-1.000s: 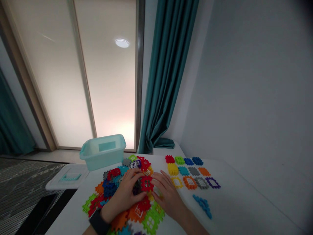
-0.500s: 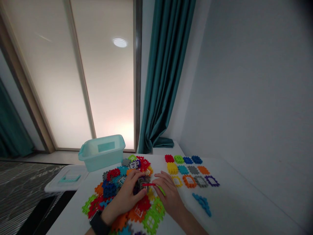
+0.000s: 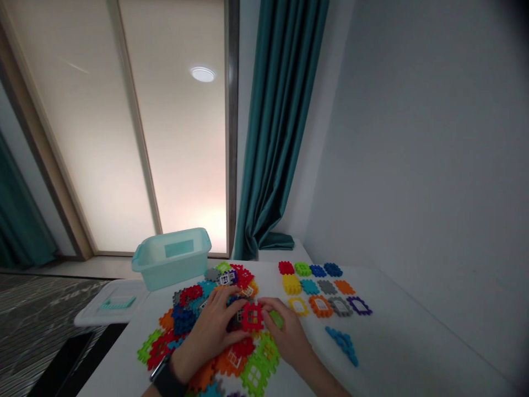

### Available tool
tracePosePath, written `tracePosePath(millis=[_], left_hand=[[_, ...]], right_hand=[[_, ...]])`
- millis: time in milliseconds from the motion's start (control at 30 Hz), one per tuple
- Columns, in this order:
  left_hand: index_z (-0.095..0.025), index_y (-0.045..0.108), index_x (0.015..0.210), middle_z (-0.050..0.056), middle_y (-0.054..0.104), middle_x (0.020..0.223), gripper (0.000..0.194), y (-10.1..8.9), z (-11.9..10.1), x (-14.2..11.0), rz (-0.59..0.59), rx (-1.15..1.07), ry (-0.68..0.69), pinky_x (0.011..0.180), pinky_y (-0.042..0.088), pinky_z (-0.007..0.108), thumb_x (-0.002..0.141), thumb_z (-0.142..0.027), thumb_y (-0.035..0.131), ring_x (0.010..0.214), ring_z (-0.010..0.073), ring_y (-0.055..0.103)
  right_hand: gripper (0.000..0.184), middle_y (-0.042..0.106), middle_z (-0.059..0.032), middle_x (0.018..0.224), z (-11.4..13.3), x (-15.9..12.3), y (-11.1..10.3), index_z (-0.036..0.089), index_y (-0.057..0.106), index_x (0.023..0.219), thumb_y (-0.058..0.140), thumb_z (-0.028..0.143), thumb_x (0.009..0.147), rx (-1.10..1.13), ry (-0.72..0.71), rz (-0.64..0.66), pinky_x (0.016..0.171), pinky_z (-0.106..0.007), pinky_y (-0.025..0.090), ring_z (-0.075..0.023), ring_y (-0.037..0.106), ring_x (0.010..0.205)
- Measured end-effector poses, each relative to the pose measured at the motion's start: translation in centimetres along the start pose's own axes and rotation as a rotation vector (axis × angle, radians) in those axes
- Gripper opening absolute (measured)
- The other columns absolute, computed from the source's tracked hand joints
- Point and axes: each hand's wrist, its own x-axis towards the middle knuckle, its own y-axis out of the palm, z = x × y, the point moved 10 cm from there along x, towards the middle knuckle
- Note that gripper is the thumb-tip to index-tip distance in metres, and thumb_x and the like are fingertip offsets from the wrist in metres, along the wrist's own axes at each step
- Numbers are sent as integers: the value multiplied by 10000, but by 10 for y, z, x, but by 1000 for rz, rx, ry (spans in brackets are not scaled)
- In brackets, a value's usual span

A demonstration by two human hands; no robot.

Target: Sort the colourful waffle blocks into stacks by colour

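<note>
A red interlocking tile with a window (image 3: 252,316) is held up over the pile, its face turned toward me. My right hand (image 3: 287,333) pinches its right edge between thumb and fingers. A green tile (image 3: 276,319) shows beside that hand's fingers; whether it is held there I cannot tell. My left hand (image 3: 212,325), with a dark watch at the wrist, has thumb and fingertips at the red tile's left side, closed on it. Below both hands spreads a mixed pile of toothed tiles, including a lime green window tile (image 3: 253,376) and a dark blue stack (image 3: 184,320).
Tiles sorted by colour stand in rows at right, among them a yellow stack (image 3: 291,284) and a purple frame (image 3: 359,305). A light blue strip (image 3: 343,345) lies nearer me. Beyond the pile is a teal bin (image 3: 173,270), with a clear lid (image 3: 111,302) at left.
The red tile has turned from edge-on to face-on. My left fingers have come to its left side, while my right hand keeps hold of its right edge.
</note>
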Motion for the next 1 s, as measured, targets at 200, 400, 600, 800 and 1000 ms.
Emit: tracePosePath(millis=[200, 400, 600, 800, 1000], left_hand=[[-232, 630, 1256, 148, 552, 1312, 515, 2, 13, -4, -41, -19, -54, 959, 521, 513, 811, -423, 805, 1172, 345, 558], [-252, 638, 1261, 145, 555, 1317, 550, 5, 15, -4, -7, -48, -73, 977, 510, 527, 784, -454, 823, 1188, 352, 554], [-269, 652, 1237, 120, 568, 1290, 570, 6, 11, -1, 46, -66, -82, 990, 497, 515, 730, -402, 877, 1171, 342, 557], [-234, 634, 1199, 123, 562, 1285, 516, 2, 13, -3, -20, -75, -106, 997, 497, 505, 746, -349, 852, 1193, 339, 543], [-234, 650, 1093, 106, 575, 1237, 189, -5, 4, -1, -55, -60, -50, 986, 503, 472, 909, -267, 679, 1164, 303, 554]], right_hand=[[542, 592, -95, 1402, 27, -8, 6, 259, 508, 1428, 608, 202, 898, -258, -316, 127, 1127, -445, 455, -251, 527, 1319], [514, 633, -85, 1351, 30, -9, 7, 284, 519, 1407, 619, 179, 914, -298, -375, 160, 1102, -458, 487, -252, 563, 1281], [510, 665, -96, 1294, 31, -9, 7, 275, 537, 1388, 692, 229, 904, -347, -407, 183, 1069, -469, 512, -277, 593, 1230], [472, 677, -104, 1240, 33, -10, 3, 247, 550, 1365, 666, 243, 907, -401, -435, 111, 1053, -474, 520, -275, 606, 1189], [384, 667, -100, 1172, 33, -11, -1, 252, 590, 1262, 672, 244, 886, -384, -412, 20, 996, -484, 539, -280, 616, 1121]])
